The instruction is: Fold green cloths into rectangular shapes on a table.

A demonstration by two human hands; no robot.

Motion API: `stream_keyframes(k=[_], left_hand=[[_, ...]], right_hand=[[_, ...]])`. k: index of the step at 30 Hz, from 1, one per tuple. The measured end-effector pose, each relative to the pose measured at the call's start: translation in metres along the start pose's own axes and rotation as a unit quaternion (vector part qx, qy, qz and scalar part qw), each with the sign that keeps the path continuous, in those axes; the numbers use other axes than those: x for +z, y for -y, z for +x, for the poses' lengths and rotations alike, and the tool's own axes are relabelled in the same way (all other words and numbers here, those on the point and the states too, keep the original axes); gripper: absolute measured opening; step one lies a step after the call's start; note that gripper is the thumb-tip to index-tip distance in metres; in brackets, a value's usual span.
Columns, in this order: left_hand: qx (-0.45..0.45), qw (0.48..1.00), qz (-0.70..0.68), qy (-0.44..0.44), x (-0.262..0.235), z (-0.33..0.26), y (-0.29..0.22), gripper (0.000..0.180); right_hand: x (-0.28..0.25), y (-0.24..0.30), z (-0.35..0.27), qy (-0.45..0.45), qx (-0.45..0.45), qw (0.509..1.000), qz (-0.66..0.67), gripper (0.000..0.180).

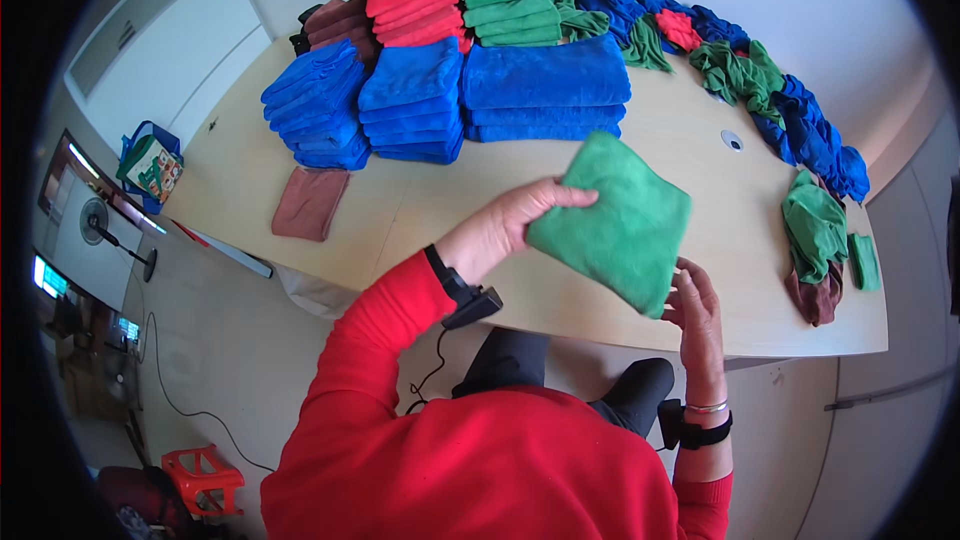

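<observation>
A folded green towel is up in front of me, above the near part of the table. My left hand grips its left edge, thumb on top and the other fingers hidden underneath. At the towel's lower right edge is my right hand, its fingers loosely bent and apart; they seem to brush the edge without closing on it. Past the towel stands a stack of wide folded blue towels. A folded brown towel lies on the table to the left.
Other stacks, blue, red, green and dark brown, line the back. Crumpled blue cloths and green cloths ring the right edge of the table. A blue basket and a red stool are left.
</observation>
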State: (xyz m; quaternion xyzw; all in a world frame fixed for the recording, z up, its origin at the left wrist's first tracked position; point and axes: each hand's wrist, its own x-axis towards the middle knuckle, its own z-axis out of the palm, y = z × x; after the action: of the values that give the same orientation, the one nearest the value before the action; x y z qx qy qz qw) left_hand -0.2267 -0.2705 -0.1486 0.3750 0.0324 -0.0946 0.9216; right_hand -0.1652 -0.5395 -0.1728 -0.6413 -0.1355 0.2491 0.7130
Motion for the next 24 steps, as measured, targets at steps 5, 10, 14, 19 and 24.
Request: stream_keyframes(k=[5,10,14,19,24], left_hand=[[0.152,0.976,0.141,-0.069,-0.006,0.007,-0.157,0.038],[0.224,0.951,0.191,-0.097,-0.05,0.072,-0.314,0.036],[0.313,0.925,0.161,-0.142,-0.101,0.127,-0.379,0.034],[0.324,0.875,0.183,-0.311,-0.134,0.157,-0.387,0.031],[0.277,0.845,0.164,-0.427,-0.158,0.157,-0.407,0.028]], right_hand=[[-0.006,-0.065,0.004,-0.109,-0.126,0.923,-0.347,0.025],[-0.017,-0.088,0.01,-0.113,-0.322,0.749,-0.567,0.023],[-0.014,-0.086,0.014,-0.121,-0.294,0.768,-0.556,0.023],[-0.014,-0.084,0.014,-0.114,-0.263,0.767,-0.574,0.028],[-0.014,-0.083,0.017,-0.103,-0.256,0.772,-0.572,0.031]])
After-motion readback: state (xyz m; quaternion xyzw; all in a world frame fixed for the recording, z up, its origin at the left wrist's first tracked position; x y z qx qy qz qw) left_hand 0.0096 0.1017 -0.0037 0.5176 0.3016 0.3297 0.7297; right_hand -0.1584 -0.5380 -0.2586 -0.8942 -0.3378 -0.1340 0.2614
